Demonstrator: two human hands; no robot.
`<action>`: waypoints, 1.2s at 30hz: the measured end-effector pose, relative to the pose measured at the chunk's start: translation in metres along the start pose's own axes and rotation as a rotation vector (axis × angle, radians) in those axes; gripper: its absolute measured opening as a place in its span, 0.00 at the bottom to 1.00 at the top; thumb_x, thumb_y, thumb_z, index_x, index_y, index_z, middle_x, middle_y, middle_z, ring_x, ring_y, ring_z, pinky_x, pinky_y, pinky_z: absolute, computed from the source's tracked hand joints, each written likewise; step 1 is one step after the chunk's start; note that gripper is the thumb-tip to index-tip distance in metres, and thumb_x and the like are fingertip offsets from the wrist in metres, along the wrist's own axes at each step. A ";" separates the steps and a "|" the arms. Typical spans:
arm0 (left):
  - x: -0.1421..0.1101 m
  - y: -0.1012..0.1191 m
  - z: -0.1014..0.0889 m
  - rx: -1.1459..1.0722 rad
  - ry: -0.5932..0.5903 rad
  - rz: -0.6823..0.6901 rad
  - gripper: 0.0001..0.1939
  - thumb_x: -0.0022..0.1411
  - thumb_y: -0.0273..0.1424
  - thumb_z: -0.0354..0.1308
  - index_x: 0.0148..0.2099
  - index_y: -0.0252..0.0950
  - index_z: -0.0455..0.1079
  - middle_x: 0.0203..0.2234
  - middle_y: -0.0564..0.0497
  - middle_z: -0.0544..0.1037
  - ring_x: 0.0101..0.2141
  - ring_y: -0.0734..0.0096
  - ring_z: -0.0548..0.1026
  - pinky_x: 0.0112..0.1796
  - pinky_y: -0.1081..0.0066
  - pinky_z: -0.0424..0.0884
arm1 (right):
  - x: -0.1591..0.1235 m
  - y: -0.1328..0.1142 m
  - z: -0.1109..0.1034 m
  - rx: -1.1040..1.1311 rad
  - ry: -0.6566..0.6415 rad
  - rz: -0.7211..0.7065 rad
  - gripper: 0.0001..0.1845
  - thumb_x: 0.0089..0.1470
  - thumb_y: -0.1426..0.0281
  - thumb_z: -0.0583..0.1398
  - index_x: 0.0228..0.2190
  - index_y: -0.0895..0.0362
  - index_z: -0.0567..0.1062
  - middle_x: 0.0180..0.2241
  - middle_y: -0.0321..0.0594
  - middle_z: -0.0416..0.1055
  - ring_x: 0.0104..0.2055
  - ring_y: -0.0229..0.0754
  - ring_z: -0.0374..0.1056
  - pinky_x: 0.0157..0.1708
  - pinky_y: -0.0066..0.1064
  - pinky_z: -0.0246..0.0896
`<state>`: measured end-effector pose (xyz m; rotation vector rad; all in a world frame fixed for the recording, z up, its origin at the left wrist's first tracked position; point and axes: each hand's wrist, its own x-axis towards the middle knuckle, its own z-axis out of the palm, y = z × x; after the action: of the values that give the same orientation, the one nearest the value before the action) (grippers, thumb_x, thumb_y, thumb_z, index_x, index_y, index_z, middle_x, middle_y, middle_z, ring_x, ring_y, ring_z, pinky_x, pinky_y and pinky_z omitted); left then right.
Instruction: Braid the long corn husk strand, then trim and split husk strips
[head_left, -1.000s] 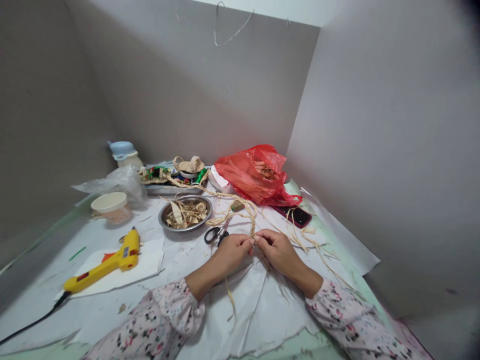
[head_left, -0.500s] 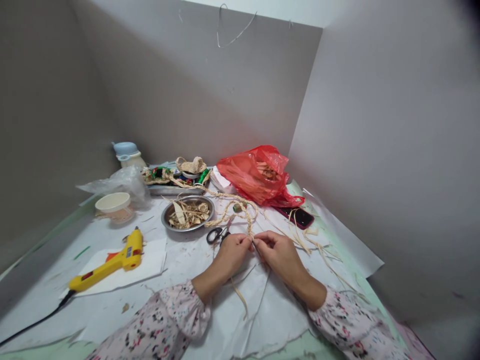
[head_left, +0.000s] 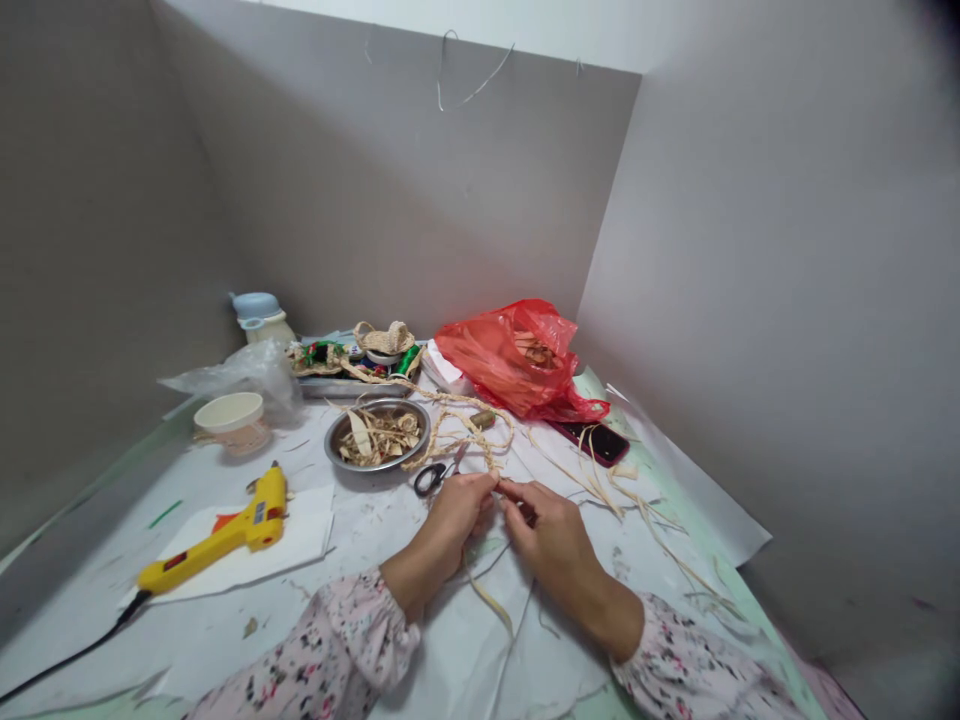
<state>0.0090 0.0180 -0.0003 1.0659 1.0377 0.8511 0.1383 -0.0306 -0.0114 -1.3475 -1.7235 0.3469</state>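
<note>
A pale plaited straw braid (head_left: 486, 447) is held over the white paper-covered desk (head_left: 360, 530), its lower end pinched by the left hand (head_left: 456, 520) and right hand (head_left: 547, 540). Loose straw strands (head_left: 489, 600) are left unplaited below. Black-handled steel scissors (head_left: 433, 479) are placed just beside the left hand.
</note>
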 end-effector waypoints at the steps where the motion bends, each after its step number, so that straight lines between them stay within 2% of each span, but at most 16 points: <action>1: 0.001 0.000 0.000 -0.028 -0.020 0.005 0.19 0.50 0.44 0.58 0.23 0.37 0.56 0.14 0.62 0.53 0.15 0.82 0.49 0.18 0.75 0.44 | -0.001 0.000 0.001 -0.020 0.000 -0.022 0.16 0.55 0.74 0.56 0.44 0.58 0.77 0.35 0.43 0.77 0.35 0.43 0.72 0.39 0.33 0.66; 4: 0.002 0.000 -0.002 -0.086 -0.057 0.026 0.18 0.50 0.43 0.60 0.23 0.36 0.57 0.14 0.62 0.53 0.15 0.83 0.49 0.18 0.76 0.43 | -0.001 -0.003 0.000 -0.053 -0.020 -0.079 0.17 0.56 0.75 0.55 0.46 0.59 0.75 0.36 0.43 0.77 0.36 0.42 0.72 0.39 0.32 0.65; 7: 0.002 0.001 -0.002 -0.110 -0.031 0.016 0.15 0.51 0.41 0.59 0.26 0.34 0.63 0.14 0.62 0.52 0.15 0.84 0.48 0.18 0.76 0.42 | 0.005 -0.005 -0.010 -0.125 -0.055 -0.096 0.12 0.58 0.72 0.55 0.40 0.56 0.78 0.34 0.41 0.76 0.34 0.41 0.72 0.37 0.30 0.64; 9: 0.002 0.002 -0.002 -0.098 -0.003 -0.006 0.15 0.51 0.41 0.59 0.29 0.32 0.66 0.14 0.63 0.51 0.15 0.84 0.47 0.18 0.75 0.40 | 0.013 -0.002 -0.023 -0.264 -0.051 -0.041 0.11 0.59 0.69 0.55 0.35 0.56 0.78 0.32 0.41 0.75 0.34 0.41 0.71 0.36 0.30 0.63; 11: 0.001 0.002 -0.002 -0.091 0.012 -0.032 0.15 0.52 0.41 0.59 0.31 0.32 0.68 0.14 0.64 0.50 0.15 0.84 0.46 0.18 0.75 0.39 | 0.022 0.005 -0.038 -0.492 -0.054 0.062 0.10 0.58 0.69 0.56 0.37 0.57 0.77 0.35 0.44 0.74 0.36 0.44 0.72 0.36 0.32 0.63; 15: 0.002 0.002 -0.002 -0.096 0.002 -0.056 0.15 0.52 0.41 0.58 0.32 0.32 0.68 0.13 0.64 0.50 0.14 0.84 0.45 0.18 0.75 0.39 | 0.031 0.026 -0.058 -0.900 -0.236 0.264 0.11 0.55 0.77 0.55 0.35 0.63 0.78 0.36 0.54 0.73 0.34 0.49 0.74 0.30 0.34 0.62; 18: 0.003 0.002 -0.003 -0.091 -0.012 -0.050 0.16 0.52 0.41 0.58 0.32 0.31 0.68 0.13 0.64 0.50 0.15 0.85 0.45 0.18 0.75 0.39 | 0.030 0.036 -0.059 -1.001 -0.322 0.304 0.15 0.50 0.85 0.53 0.33 0.66 0.77 0.35 0.58 0.74 0.33 0.52 0.75 0.29 0.34 0.62; 20: 0.003 0.001 -0.004 -0.081 -0.031 -0.043 0.16 0.52 0.41 0.58 0.33 0.31 0.68 0.13 0.64 0.50 0.15 0.84 0.45 0.18 0.75 0.40 | 0.031 0.039 -0.058 -0.991 -0.293 0.302 0.15 0.49 0.86 0.52 0.33 0.67 0.77 0.34 0.58 0.74 0.33 0.52 0.75 0.29 0.34 0.62; 23: 0.002 0.002 -0.004 -0.071 -0.063 -0.043 0.16 0.52 0.41 0.58 0.33 0.30 0.69 0.14 0.64 0.51 0.15 0.84 0.46 0.18 0.75 0.40 | 0.036 0.040 -0.059 -0.784 -0.130 0.263 0.11 0.53 0.81 0.53 0.32 0.64 0.76 0.33 0.54 0.75 0.33 0.50 0.74 0.30 0.34 0.62; 27: 0.001 0.004 -0.003 -0.077 -0.085 -0.048 0.16 0.51 0.41 0.59 0.33 0.30 0.69 0.14 0.64 0.51 0.15 0.84 0.45 0.19 0.75 0.40 | 0.043 0.035 -0.057 -0.057 0.090 0.215 0.07 0.58 0.68 0.54 0.34 0.57 0.71 0.28 0.41 0.74 0.29 0.42 0.72 0.31 0.31 0.66; 30: 0.001 0.003 -0.002 -0.073 -0.082 -0.045 0.17 0.51 0.41 0.59 0.33 0.30 0.69 0.14 0.64 0.51 0.16 0.84 0.46 0.19 0.75 0.41 | 0.039 0.028 -0.046 0.406 0.153 0.162 0.10 0.58 0.62 0.55 0.35 0.56 0.69 0.30 0.39 0.73 0.31 0.41 0.73 0.32 0.32 0.69; 33: 0.001 0.002 -0.002 -0.079 -0.078 -0.043 0.17 0.50 0.41 0.59 0.33 0.30 0.70 0.13 0.64 0.51 0.16 0.84 0.46 0.19 0.75 0.41 | 0.028 0.021 -0.032 0.550 0.153 0.072 0.09 0.58 0.63 0.56 0.36 0.55 0.70 0.36 0.40 0.72 0.36 0.41 0.73 0.37 0.34 0.70; 36: 0.002 0.002 -0.002 -0.091 -0.073 -0.047 0.17 0.50 0.41 0.59 0.33 0.30 0.70 0.14 0.64 0.51 0.16 0.84 0.46 0.18 0.75 0.41 | 0.018 0.017 -0.021 0.519 0.129 0.000 0.07 0.59 0.66 0.57 0.38 0.55 0.71 0.37 0.41 0.73 0.39 0.41 0.72 0.41 0.34 0.69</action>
<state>0.0075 0.0208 0.0012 0.9854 0.9503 0.8082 0.1650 -0.0143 -0.0026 -0.9656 -1.3983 0.6422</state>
